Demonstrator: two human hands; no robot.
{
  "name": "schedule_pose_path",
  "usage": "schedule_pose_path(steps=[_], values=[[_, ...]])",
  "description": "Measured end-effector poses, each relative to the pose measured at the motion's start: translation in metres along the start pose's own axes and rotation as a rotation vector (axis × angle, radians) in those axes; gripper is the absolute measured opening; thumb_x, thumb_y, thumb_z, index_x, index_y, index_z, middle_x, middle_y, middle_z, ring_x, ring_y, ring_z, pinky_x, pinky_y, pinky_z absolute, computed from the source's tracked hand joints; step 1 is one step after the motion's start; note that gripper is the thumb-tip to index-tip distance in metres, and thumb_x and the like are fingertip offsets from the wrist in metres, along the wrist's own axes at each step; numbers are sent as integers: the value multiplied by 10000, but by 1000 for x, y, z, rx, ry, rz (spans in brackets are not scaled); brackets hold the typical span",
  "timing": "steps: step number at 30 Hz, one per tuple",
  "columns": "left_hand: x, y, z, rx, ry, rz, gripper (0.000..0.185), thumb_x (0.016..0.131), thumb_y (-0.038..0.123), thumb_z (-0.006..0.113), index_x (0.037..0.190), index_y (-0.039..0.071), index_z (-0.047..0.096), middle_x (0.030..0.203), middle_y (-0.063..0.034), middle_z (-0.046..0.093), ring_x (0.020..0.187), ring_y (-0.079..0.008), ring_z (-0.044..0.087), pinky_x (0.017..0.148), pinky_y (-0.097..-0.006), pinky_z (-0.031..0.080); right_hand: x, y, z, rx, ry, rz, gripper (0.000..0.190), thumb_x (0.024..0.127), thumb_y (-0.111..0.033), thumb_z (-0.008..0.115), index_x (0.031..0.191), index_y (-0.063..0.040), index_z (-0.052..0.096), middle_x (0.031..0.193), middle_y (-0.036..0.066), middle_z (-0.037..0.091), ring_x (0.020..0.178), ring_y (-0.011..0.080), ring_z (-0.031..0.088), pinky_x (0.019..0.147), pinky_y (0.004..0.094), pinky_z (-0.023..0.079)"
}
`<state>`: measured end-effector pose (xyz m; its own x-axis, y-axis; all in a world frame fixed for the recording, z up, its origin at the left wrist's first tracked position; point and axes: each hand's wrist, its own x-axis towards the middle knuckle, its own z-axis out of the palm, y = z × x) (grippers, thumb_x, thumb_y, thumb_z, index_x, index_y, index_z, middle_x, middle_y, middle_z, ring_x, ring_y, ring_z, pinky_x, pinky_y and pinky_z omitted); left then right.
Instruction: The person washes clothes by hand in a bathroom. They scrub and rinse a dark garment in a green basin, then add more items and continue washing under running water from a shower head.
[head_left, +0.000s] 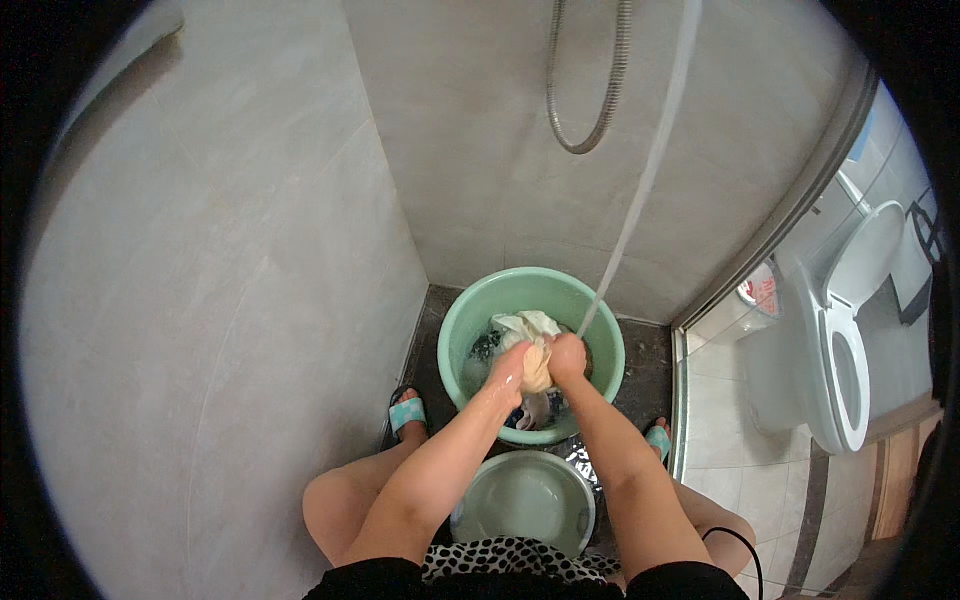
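Note:
Over a round green plastic tub (457, 360), my left hand (510, 369) and my right hand (566, 360) grip a wet, pale cream cloth (536, 371) between them. Part of this cloth spreads out whitish beyond my hands. Below lie other wet fabrics, dark ones and a greyish piece (534, 412), in the tub's water. A stream of water (637, 202) falls from above, coming down just beside my right hand. How my fingers wrap the cloth is partly hidden by the hands themselves.
A second, smaller basin (525, 502) stands between my legs. Tiled walls (225, 262) close in at the left and front; a metal shower hose (585, 142) hangs ahead. At the right are a glass partition's frame (679, 405), a toilet (847, 375) and a bin (750, 300).

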<state>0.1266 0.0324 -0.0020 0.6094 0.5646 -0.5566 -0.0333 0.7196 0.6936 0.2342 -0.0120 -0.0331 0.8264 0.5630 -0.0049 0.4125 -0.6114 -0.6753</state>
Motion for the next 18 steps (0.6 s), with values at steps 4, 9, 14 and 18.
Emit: schedule_pose_path(steps=[4,9,14,18], values=[[8,41,-41,-157,63,-228,472,877,406,420,1243,109,455,1252,-103,476,1172,-254,420,1017,-443,226,30,-20,14,57,-100,-84,415,806,-376,508,809,26,612,872,236,600,823,395,572,743,459,450],[5,41,-47,-95,233,-258,422,878,377,428,1209,117,462,1216,-96,481,1164,-257,404,992,-471,225,17,19,100,-389,-333,-667,337,794,-315,523,912,-9,600,957,196,567,904,373,524,811,425,432],[23,24,-71,-211,216,-236,533,854,348,500,1301,103,346,1319,-120,358,1206,-300,323,1016,-486,193,-31,22,140,-595,-447,-1119,239,733,-173,614,931,-38,615,855,138,591,870,253,542,766,375,440],[31,20,-90,-150,122,-269,598,850,385,491,1339,109,283,1382,-127,286,1255,-318,277,1030,-526,137,-20,0,144,-442,-797,-776,225,750,-161,601,932,-29,612,880,139,592,849,233,552,762,357,444]])
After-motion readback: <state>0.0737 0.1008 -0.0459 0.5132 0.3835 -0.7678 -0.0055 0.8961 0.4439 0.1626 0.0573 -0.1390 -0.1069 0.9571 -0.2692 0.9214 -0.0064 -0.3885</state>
